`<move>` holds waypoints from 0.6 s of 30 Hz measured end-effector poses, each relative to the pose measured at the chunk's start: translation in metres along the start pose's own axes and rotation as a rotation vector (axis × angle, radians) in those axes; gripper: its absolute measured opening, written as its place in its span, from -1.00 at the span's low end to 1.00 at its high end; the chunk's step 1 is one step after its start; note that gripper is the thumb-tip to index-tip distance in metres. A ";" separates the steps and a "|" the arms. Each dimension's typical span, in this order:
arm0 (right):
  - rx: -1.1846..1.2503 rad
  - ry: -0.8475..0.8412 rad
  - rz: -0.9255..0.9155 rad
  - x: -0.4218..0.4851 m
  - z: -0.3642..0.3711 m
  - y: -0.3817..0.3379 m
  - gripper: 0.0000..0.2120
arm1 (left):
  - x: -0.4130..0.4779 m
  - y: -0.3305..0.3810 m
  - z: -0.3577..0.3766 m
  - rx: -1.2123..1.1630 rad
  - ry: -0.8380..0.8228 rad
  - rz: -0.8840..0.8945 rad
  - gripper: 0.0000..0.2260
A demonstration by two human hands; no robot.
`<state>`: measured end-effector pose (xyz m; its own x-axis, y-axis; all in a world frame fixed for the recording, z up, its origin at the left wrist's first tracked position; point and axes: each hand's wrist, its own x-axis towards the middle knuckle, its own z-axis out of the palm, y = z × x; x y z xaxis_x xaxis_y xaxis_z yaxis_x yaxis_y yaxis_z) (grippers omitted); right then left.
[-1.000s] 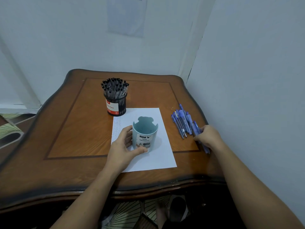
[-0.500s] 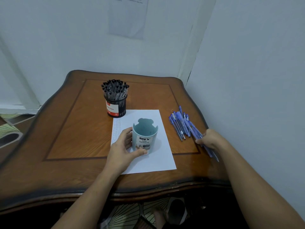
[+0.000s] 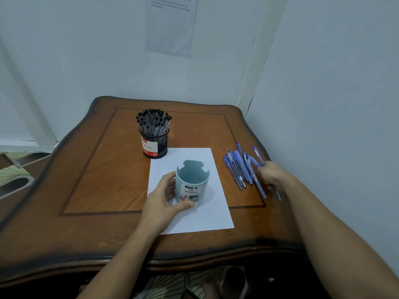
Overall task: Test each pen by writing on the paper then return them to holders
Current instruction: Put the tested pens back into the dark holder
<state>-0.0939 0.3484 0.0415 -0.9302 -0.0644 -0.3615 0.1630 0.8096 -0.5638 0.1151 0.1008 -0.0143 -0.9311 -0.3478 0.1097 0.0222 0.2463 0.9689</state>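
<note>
The left hand (image 3: pixel 162 197) is wrapping round the pale blue cylindrical desk-organiser cup (image 3: pixel 192 188), with the thumb lying across its printed front and the fingers curling behind. The cup is standing upright and empty on the middle of the white sheet of paper (image 3: pixel 194 219).

The right hand (image 3: pixel 274 175) is resting, fingers bent downward, on the outer edge of the loose pile of blue plastic pens (image 3: pixel 237 167). That pile is lying on the brown wooden table (image 3: pixel 86 169) just right of the paper. One blue pen (image 3: pixel 258 154) is running under that hand and poking out at both ends. I cannot tell whether the fingers are pinching it or only lying over it.

The black mesh holder (image 3: pixel 155 145), packed with black-capped pens (image 3: pixel 153 121), is standing at the paper's far left corner.

The step in hand appears to be picking a single blue pen for testing. Doing it well likely means lifting one pen clear without rolling its neighbours further from the paper. It also means sliding the cup off the paper's middle, so bare sheet is lying free beside the faint marks (image 3: pixel 154 175) down the paper's left margin.
</note>
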 end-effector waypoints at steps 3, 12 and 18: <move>-0.063 0.016 -0.061 0.001 0.010 -0.004 -0.71 | 0.000 0.000 0.000 0.001 0.003 0.003 -0.28; -0.097 0.105 -0.068 0.017 0.014 -0.006 -0.67 | 0.001 -0.001 0.000 -0.005 -0.003 -0.011 -0.27; -0.109 0.147 -0.043 0.031 0.020 -0.039 -0.59 | 0.001 -0.002 0.000 -0.002 0.001 -0.009 -0.27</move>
<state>-0.1223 0.3030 0.0371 -0.9749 -0.0208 -0.2216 0.0928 0.8670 -0.4896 0.1140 0.0998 -0.0159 -0.9309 -0.3509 0.1013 0.0144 0.2417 0.9702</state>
